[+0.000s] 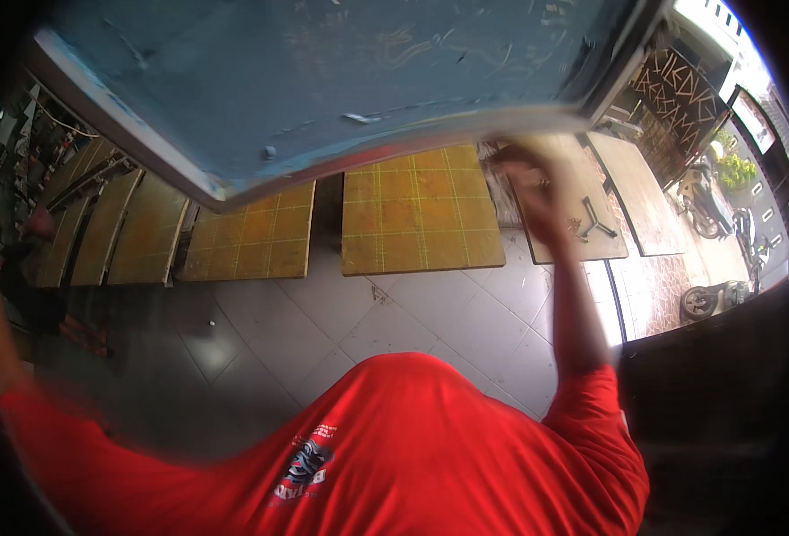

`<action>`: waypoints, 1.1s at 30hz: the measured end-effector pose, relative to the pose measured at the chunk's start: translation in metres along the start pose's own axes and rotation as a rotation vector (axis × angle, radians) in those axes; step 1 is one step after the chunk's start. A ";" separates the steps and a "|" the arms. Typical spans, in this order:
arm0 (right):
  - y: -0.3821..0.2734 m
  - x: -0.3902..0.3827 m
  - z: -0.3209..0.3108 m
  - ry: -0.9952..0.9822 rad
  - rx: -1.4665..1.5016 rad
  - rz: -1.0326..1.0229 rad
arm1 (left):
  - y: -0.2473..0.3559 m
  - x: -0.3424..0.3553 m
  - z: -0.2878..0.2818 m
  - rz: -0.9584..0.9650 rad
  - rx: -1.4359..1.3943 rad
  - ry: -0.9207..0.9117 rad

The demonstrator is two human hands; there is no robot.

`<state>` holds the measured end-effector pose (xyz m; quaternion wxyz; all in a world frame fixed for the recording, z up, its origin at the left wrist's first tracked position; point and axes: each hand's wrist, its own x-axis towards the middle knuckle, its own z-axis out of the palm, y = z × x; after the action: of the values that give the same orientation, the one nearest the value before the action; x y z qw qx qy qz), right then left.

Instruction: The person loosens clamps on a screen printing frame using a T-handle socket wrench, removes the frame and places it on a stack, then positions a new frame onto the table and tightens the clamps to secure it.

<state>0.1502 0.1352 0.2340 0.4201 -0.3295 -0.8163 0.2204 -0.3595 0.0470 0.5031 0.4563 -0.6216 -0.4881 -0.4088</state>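
Note:
A large framed screen (350, 71), its blue-grey mesh streaked with paint, is tilted up across the upper part of the head view, above the row of tables. My right hand (533, 183) is raised beside the screen's near lower edge. Motion smears its fingers, so I cannot make out whether they grip the rim. Along the far left rim of the view my bare left arm reaches upward; its hand lies outside the picture. Under the screen stands a yellow-brown board (421, 214) marked with a grid of lighter lines.
Another gridded board (256, 237) and several plain ones (149, 232) stand to the left. At the right, a pale board (568, 201) bears a dark three-armed object (598, 219). Grey floor tiles (278, 313) lie before me. Motorbikes (702, 210) stand outside at the far right.

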 end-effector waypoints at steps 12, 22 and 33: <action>0.030 0.004 -0.168 0.248 -0.386 -0.125 | 0.007 -0.077 0.016 -0.195 0.134 -0.470; 0.004 -0.060 -0.106 0.170 -0.132 -0.252 | 0.030 -0.081 0.000 -0.188 0.129 -0.501; 0.041 -0.069 -0.054 0.348 0.018 -0.064 | 0.032 -0.093 0.003 -0.215 0.103 -0.540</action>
<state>0.2395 0.1177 0.2007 0.5647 -0.3328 -0.7393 0.1540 -0.3457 0.0248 0.4086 0.2950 -0.6285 -0.6752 -0.2491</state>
